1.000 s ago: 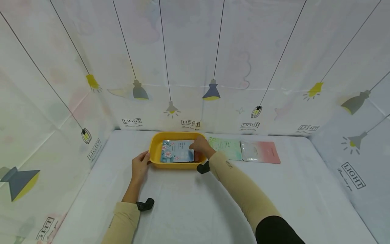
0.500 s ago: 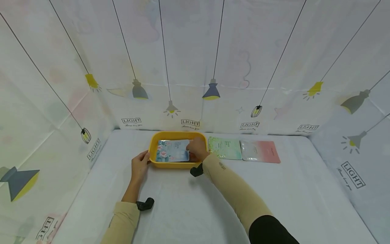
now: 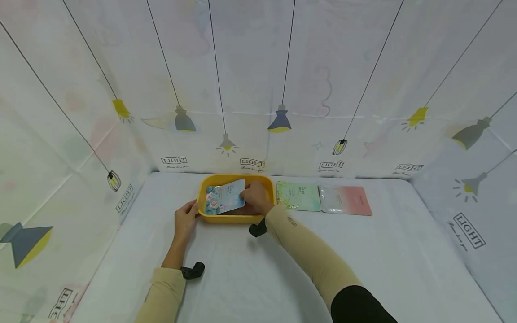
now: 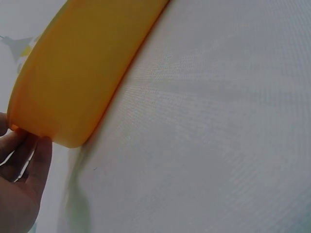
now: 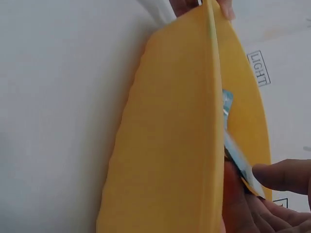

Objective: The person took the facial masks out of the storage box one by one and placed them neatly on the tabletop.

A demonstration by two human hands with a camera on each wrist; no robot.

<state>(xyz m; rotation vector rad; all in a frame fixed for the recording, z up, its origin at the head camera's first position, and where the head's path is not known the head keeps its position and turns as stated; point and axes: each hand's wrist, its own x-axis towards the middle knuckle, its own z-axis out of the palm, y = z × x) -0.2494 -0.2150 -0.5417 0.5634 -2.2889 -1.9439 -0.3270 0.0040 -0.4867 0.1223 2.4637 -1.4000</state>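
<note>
A yellow plastic tray stands near the back of the white table. My left hand grips its left end; in the left wrist view the fingers lie against the outer wall. Inside the tray, my right hand pinches the right edge of a blue floral sachet, thumb above and fingers below, as the right wrist view shows. The sachet tilts, its right side raised and its left side low in the tray. Beneath it a reddish-brown packet shows in part; the rest is hidden.
Right of the tray, a green sachet lies flat, close to the tray's end. Beside it lies a pink and silver sachet. A lamp-printed white curtain rises behind the table's back edge.
The blue sachet has slid left inside the tray, and its right side has come up. My right hand has moved left with it. The left hand stays on the tray.
</note>
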